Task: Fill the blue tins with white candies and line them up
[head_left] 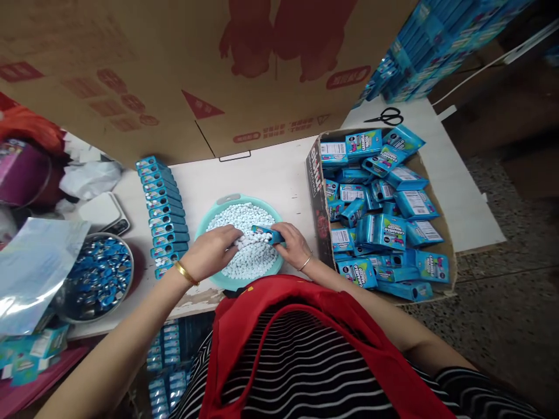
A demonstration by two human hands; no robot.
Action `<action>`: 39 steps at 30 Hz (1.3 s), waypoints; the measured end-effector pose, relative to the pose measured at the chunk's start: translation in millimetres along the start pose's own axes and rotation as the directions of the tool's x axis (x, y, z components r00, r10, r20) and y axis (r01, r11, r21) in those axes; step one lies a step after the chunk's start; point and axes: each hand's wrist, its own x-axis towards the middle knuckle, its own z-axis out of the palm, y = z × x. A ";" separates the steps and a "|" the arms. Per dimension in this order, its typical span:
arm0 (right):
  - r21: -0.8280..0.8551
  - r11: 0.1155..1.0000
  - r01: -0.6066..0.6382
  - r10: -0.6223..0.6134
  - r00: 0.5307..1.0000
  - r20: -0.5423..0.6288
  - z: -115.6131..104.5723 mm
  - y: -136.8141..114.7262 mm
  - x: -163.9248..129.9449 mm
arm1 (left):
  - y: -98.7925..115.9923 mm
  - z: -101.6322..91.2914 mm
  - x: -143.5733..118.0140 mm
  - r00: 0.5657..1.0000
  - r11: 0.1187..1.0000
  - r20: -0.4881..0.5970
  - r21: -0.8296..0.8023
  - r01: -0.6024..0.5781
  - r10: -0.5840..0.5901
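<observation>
- the left hand (213, 247) covers the left end of the small blue box (267, 234), so that end cannot be seen.
- the print on the small blue box is too small to read, and whether it is open cannot be told.
- the fingertips of both hands are partly lost among the white candies (244, 218), so the exact grip is hard to make out.
- the forearms are cut off at the near edge, and the person's red apron (305, 326) hides the near rim of the teal basin (209, 218).
- the left hand reaches in from the near left, wrist bent, fingers curled down onto the candies and touching the box; a gold bangle (187, 273) sits on the wrist.
- the right hand (293, 244) comes in from the near right, palm down, fingers closed around the right end of the box; a thin bracelet (305, 263) circles that wrist.
- the box lies flat, held between both hands just above the candies, toward the right side of the basin.
- left of the basin a row of filled blue boxes (163, 215) runs from far to near on the table (262, 171).
- right of the basin a cardboard carton (315, 192) holds a loose heap of blue packs (384, 227).
- scissors (386, 116) lie far right.
- a metal bowl (98, 279) of blue pieces stands at the left.
</observation>
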 end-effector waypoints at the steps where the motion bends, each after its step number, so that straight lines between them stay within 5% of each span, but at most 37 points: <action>1: 0.001 1.000 0.012 -0.012 1.000 0.006 2.7 -0.7 0.2 | 8.3 -5.5 1.0 0.999 0.997 0.033 0.070 0.033 -0.036; 5: 0.025 0.998 0.053 -0.053 0.999 0.008 10.3 -2.8 -0.3 | 40.0 -23.5 4.5 0.988 0.945 0.104 0.318 0.072 -0.110; 10: 0.089 0.993 0.077 -0.077 0.997 -0.012 13.9 -3.6 0.1 | 53.1 -41.3 1.3 0.993 0.921 0.122 0.386 -0.053 0.006; 14: 0.153 0.987 0.051 -0.049 0.999 -0.015 14.3 -5.3 4.0 | 23.5 -41.0 -4.9 0.994 0.973 -0.041 0.212 -0.087 0.098; 17: 0.201 0.979 0.046 -0.045 0.999 -0.010 16.9 -8.1 9.9 | -6.9 -18.5 7.4 0.972 0.987 -0.170 0.049 -0.155 0.161; 21: 0.235 0.971 0.042 -0.050 0.998 0.028 11.6 -9.8 20.0 | -21.4 12.8 36.1 0.971 0.974 -0.101 -0.054 -0.222 0.215; 25: 0.173 0.983 -0.068 0.073 0.997 -0.021 -38.7 9.9 19.8 | -31.7 3.8 46.0 0.980 0.984 -0.107 -0.047 -0.173 0.167; 28: -0.121 0.951 -0.284 0.249 0.938 -0.241 -92.1 69.3 11.1 | -72.8 -18.0 48.0 0.976 1.000 -0.216 0.004 -0.008 0.008; 31: -0.371 0.868 -0.330 0.310 0.944 -0.114 -123.5 146.7 -1.2 | -143.3 -33.8 52.2 0.932 0.966 -0.292 0.078 0.246 -0.214; 34: -0.449 0.808 -0.383 0.412 0.910 -0.034 -128.5 198.1 -14.1 | -218.3 -37.4 61.2 0.870 0.876 -0.269 0.146 0.460 -0.412; 39: -0.430 0.798 -0.422 0.471 0.882 0.007 -119.6 224.2 -11.8 | -305.2 -31.9 81.3 0.819 0.797 -0.200 0.196 0.571 -0.537</action>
